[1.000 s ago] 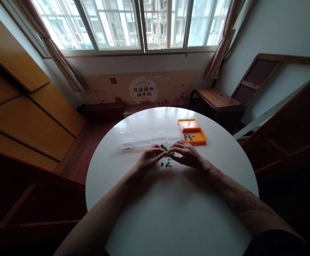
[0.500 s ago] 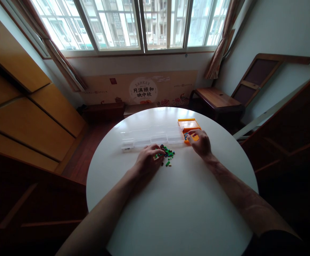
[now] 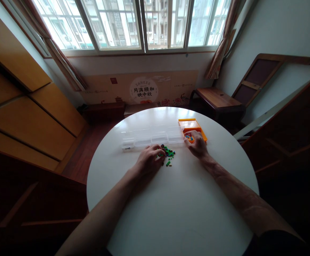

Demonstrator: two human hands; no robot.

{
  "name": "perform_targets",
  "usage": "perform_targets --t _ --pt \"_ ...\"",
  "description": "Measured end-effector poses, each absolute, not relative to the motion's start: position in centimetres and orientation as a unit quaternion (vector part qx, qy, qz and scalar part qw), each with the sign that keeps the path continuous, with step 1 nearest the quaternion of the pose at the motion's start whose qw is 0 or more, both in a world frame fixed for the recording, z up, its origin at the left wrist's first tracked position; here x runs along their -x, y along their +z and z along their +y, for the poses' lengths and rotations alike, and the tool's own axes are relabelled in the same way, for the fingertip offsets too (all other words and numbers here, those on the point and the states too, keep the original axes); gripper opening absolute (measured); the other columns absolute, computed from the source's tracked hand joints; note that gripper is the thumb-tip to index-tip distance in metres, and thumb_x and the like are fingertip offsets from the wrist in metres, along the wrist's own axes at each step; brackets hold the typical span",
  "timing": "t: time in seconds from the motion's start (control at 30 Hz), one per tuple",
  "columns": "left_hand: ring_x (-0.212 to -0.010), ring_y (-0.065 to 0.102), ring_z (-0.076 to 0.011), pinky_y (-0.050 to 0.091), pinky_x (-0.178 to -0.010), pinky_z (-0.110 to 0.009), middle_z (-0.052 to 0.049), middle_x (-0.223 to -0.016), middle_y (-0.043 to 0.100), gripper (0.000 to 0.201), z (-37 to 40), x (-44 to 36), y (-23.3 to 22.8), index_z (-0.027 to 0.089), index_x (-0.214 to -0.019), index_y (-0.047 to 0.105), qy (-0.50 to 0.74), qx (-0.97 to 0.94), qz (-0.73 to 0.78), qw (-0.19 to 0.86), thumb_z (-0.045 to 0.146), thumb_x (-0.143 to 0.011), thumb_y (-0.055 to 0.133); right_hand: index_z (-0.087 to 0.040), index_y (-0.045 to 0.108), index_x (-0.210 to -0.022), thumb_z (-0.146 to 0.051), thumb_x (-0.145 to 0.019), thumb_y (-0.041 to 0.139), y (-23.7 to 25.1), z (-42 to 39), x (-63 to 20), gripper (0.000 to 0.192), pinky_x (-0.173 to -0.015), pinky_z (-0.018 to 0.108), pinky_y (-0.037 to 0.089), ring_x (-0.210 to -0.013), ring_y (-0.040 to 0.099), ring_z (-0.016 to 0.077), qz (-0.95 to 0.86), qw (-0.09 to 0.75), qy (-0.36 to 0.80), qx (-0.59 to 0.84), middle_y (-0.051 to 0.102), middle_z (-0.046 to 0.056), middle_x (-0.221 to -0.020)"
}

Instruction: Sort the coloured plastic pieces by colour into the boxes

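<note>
A small pile of green, brown and dark building bricks (image 3: pixel 170 153) lies on the white round table (image 3: pixel 181 199). My left hand (image 3: pixel 150 156) rests at the pile's left edge, its curved fingers reaching over some bricks, thumb and fingers a little apart. Over the front of an orange box (image 3: pixel 204 137) is my right hand (image 3: pixel 198 145), thumb and fingers spread apart. Between them blue pieces (image 3: pixel 189 137) show inside the box. Part of the box is hidden by this hand. I make out nothing held in either hand.
A clear plastic compartment case (image 3: pixel 144 139) lies behind the pile, left of the orange box. The box's clear lid (image 3: pixel 189 123) is folded back. One green brick (image 3: pixel 168 163) and a tan brick (image 3: pixel 170 165) lie in front of the pile. A wooden side table (image 3: pixel 218 97) stands beyond.
My right hand has come slightly left and down, and its fingers have spread, showing more blue pieces in the orange box. My left hand has hardly moved at the pile.
</note>
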State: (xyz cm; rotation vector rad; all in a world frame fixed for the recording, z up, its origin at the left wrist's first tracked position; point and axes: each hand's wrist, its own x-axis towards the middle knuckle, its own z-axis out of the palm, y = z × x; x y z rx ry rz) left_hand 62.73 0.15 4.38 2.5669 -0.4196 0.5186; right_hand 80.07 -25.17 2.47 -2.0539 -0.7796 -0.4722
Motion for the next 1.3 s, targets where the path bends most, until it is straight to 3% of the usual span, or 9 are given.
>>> perform_targets --t 0.2,0.83,1.0,1.3 --pt "-0.103 0.075 -0.0214 0.050 -0.098 -0.036 -0.005 -0.114 0.079 0.009 0.2 -62.9 4.0 0.027 -0.108 0.081 0.198 -0.939 -0.167 0.225 0.029 -0.103 0.073 -0.023 0.072 -0.105 -0.035 -0.100 0.065 2.9 -25.2 -79.8 0.015 -0.104 0.057 0.056 -0.111 0.066 0.0360 -0.332 0.436 -0.191 0.814 0.075 0.012 -0.114" --pt "-0.106 0.074 -0.0231 0.048 -0.098 -0.038 -0.005 -0.116 0.078 0.008 -0.2 -62.9 4.8 0.025 -0.102 0.076 0.184 -0.945 -0.166 0.216 0.021 -0.097 0.071 -0.025 0.073 -0.110 -0.027 -0.099 0.066 3.2 -24.5 -78.9 0.013 -0.107 0.055 0.057 -0.119 0.066 0.0343 -0.422 0.415 -0.176 0.787 0.073 0.011 -0.119" --pt "-0.103 0.073 -0.0230 0.045 -0.096 -0.039 -0.006 -0.114 0.077 0.008 -0.2 -62.9 4.8 0.024 -0.104 0.075 0.187 -0.948 -0.157 0.206 0.027 -0.105 0.068 -0.026 0.073 -0.113 -0.026 -0.101 0.066 3.9 -24.3 -78.0 0.014 -0.110 0.056 0.056 -0.119 0.067 0.0334 -0.467 0.405 -0.162 0.769 0.075 0.010 -0.121" --pt "-0.106 0.073 -0.0227 0.047 -0.100 -0.038 -0.007 -0.114 0.077 0.014 -0.3 -63.3 4.3 0.023 -0.107 0.067 0.210 -0.933 -0.114 0.271 0.028 -0.112 0.055 -0.029 0.075 -0.116 -0.030 -0.106 0.067 4.5 -24.0 -76.9 0.012 -0.098 0.048 0.061 -0.111 0.071 0.0291 -0.579 0.376 -0.123 0.713 0.078 0.008 -0.118"
